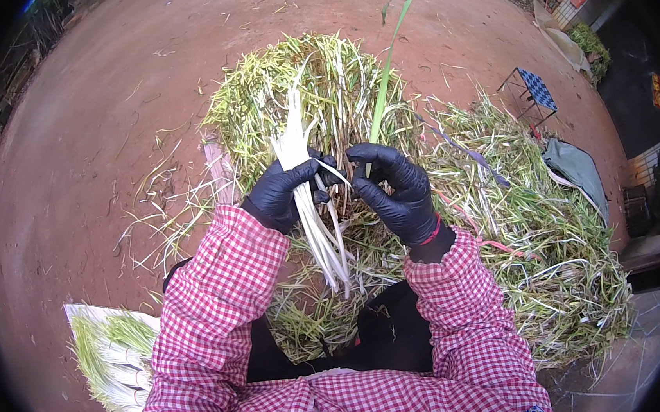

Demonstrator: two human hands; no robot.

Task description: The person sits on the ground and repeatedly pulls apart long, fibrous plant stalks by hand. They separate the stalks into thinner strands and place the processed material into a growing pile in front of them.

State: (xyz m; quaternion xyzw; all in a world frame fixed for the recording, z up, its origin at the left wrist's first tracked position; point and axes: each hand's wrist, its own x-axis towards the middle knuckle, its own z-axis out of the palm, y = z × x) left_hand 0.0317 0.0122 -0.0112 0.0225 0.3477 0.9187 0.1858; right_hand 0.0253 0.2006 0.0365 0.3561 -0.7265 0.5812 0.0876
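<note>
The left hand [282, 194], in a black glove, is closed around a bundle of long white peeled stalks [312, 223], which hangs down from the fist between the two red-and-white checked sleeves. The right hand [395, 192], gloved the same way, pinches a single long green leaf stalk [384, 83] that rises up over the heap of loose green and yellow stalks [538, 250] on the reddish ground [88, 133]. A thin white strip [333, 173] bridges the two hands. Risks, as I judge them: the bundle is held near its upper end only, so the lower stalks could fan out and slip free – and the thin strip could snap if pulled sharply. A flat stack of trimmed stalks on a white sheet [111, 354] lies well apart, at the person's left
</note>
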